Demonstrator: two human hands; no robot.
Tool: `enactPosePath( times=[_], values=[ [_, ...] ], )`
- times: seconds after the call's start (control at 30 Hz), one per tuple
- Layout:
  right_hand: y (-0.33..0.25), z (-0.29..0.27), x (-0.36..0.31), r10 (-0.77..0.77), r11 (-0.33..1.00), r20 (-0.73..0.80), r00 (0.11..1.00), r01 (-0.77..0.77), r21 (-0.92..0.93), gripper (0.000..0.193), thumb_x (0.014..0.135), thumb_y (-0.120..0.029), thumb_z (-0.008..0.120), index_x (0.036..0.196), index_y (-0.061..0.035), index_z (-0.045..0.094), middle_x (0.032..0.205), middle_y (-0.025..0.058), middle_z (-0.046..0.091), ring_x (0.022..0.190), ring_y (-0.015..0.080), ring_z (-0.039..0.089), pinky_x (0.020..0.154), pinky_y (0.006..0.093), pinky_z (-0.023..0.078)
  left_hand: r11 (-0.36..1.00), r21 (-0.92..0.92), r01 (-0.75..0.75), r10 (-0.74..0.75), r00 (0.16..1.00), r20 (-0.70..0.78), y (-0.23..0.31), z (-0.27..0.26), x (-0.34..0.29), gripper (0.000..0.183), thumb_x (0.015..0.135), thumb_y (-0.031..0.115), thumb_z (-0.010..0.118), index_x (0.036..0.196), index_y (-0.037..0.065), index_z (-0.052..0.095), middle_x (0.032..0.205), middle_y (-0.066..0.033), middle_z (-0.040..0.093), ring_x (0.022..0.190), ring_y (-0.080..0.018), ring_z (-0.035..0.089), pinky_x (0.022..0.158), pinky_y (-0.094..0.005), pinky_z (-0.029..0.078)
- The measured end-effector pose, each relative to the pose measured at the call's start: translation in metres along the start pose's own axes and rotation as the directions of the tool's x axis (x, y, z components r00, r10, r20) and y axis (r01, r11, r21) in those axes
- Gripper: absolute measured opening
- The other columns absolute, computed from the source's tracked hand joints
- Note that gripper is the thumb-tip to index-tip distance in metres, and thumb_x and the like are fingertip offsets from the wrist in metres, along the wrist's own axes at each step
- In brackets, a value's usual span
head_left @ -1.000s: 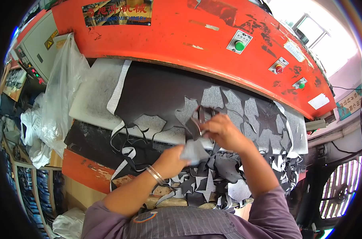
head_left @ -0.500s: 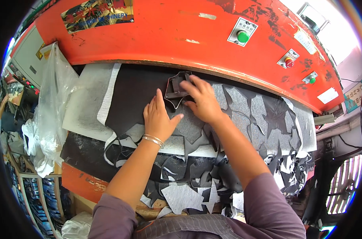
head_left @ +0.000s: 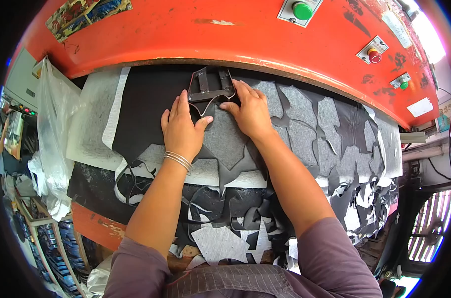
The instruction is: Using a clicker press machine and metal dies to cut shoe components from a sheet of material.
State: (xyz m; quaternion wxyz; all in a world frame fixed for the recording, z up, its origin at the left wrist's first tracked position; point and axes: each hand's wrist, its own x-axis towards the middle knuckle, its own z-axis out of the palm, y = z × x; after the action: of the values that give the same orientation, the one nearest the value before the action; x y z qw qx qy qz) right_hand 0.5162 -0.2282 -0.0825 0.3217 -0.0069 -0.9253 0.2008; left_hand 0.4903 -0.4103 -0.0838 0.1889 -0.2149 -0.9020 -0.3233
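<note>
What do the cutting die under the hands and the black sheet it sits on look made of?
Cutting die: looks like dark steel, a thin rigid band outline with flat cross bars, dull sheen. Black sheet: likely leather or a synthetic, matte and limp, cut edges clean, grey fibrous backing on offcuts.

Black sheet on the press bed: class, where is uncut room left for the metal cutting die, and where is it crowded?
Uncut black sheet lies left of the left hand, bordered by the grey felt and the orange press head. Right of the right hand it is cut-out webbing. The front edge is piled with offcuts. The die sits between both hands.
</note>
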Motion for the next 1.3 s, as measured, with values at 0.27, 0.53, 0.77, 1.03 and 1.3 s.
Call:
enactPosePath(
  times=[0.27, 0.53, 0.77, 1.03, 1.3],
  values=[
    [-0.004, -0.021, 0.003, 0.043, 0.999, 0.016, 0.999, -0.043, -0.016, 0.068, 0.075, -0.037, 0.073, 0.128, -0.0014, 0.051, 0.129, 0.022, 0.053, 0.119, 0.0374, 0.05, 0.104, 0.0441, 0.034, 0.999, -0.05, -0.011, 0.013, 0.999, 0.044, 0.007, -0.007, 0.006, 0.085, 0.074, 0.031, 0.075, 0.139, -0.003, 0.033, 0.135, -0.0261, 0.046, 0.127, -0.0348, 0.044, 0.109, -0.0471, 0.024],
    [0.042, -0.226, -0.04, 0.3, 0.941, -0.676, 0.673, -0.091, 0.327, 0.038, 0.097, -0.024, 0.048, 0.127, -0.0012, 0.053, 0.13, 0.0122, 0.052, 0.121, 0.0231, 0.048, 0.104, 0.0373, 0.035, 0.858, -0.504, -0.104, 0.121, 0.993, 0.001, 0.053, -0.053, -0.012, 0.037, 0.082, 0.02, 0.07, 0.113, 0.003, 0.061, 0.11, -0.0157, 0.064, 0.099, -0.0259, 0.064, 0.084, -0.0351, 0.051],
    [0.152, -0.409, -0.063, 0.584, 0.811, -0.801, 0.127, -0.053, 0.583, 0.086, 0.094, -0.056, 0.037, 0.141, 0.0138, 0.02, 0.151, 0.03, 0.006, 0.14, 0.0362, 0.021, 0.11, 0.0421, 0.027, 0.512, -0.675, -0.531, 0.656, 0.749, -0.091, 0.233, -0.092, -0.026, 0.027, 0.088, 0.03, 0.06, 0.086, 0.004, 0.067, 0.075, -0.016, 0.066, 0.075, -0.0339, 0.066, 0.068, -0.0413, 0.052],
    [0.139, -0.422, -0.153, 0.599, 0.654, -0.583, 0.549, 0.085, 0.752, 0.084, 0.091, -0.061, 0.045, 0.146, -0.0003, 0.025, 0.153, 0.0121, 0.024, 0.143, 0.0215, 0.017, 0.112, 0.0402, 0.017, 0.709, -0.334, -0.622, 0.638, 0.767, -0.074, 0.216, -0.112, -0.059, 0.031, 0.089, 0.029, 0.054, 0.074, 0.003, 0.062, 0.072, -0.0192, 0.062, 0.071, -0.0397, 0.06, 0.065, -0.0487, 0.047],
    [0.071, -0.382, -0.217, 0.332, 0.936, -0.736, 0.589, -0.113, 0.332, 0.036, 0.096, -0.029, 0.052, 0.117, -0.0005, 0.058, 0.114, 0.0111, 0.06, 0.109, 0.0196, 0.053, 0.095, 0.0317, 0.039, 0.94, -0.188, -0.285, 0.34, 0.839, 0.426, 0.002, -0.143, -0.229, 0.033, 0.085, 0.035, 0.06, 0.072, 0.005, 0.063, 0.071, -0.0143, 0.062, 0.07, -0.0358, 0.06, 0.063, -0.0456, 0.046]
  ],
)
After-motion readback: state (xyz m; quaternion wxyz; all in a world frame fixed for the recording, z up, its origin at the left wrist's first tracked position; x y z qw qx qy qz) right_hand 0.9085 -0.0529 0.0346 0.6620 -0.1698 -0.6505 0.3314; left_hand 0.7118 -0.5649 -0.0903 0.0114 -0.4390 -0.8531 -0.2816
